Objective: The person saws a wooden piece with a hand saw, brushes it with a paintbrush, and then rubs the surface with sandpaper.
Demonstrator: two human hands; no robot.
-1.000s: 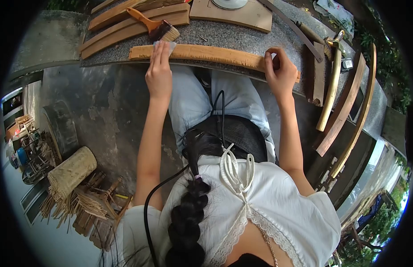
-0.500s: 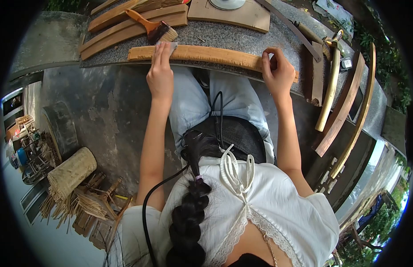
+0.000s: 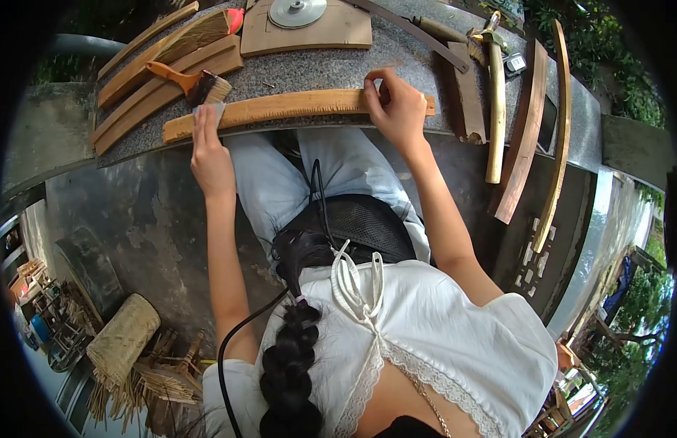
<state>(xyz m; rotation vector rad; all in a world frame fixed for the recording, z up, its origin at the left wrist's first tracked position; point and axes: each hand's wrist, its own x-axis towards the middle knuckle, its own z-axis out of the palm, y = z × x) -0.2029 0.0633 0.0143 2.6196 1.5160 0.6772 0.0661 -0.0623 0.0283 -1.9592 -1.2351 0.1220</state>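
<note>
A long wooden strip [image 3: 294, 106] with small marks along its edge lies along the near edge of the stone tabletop. My left hand [image 3: 210, 157] presses a small grey piece [image 3: 219, 112] onto the strip near its left end, fingers straight and together. Close to the strip's right end, my right hand [image 3: 397, 109] has its thumb and forefinger curled round, gripping the strip. Just above my left hand rests a brush [image 3: 199, 84] with an orange handle.
Curved wooden pieces [image 3: 163, 91] lie at the back left. A metal disc [image 3: 297, 10] sits on a board [image 3: 309, 33]. To the right are a saw blade [image 3: 426, 36], a hammer [image 3: 497, 109] and more strips [image 3: 524, 139]. A woven roll [image 3: 124, 337] stands lower left.
The whole view has shifted, so the bench things appear further left. My left hand and the grey piece are still on the strip's left part, slightly nearer the centre of it.
</note>
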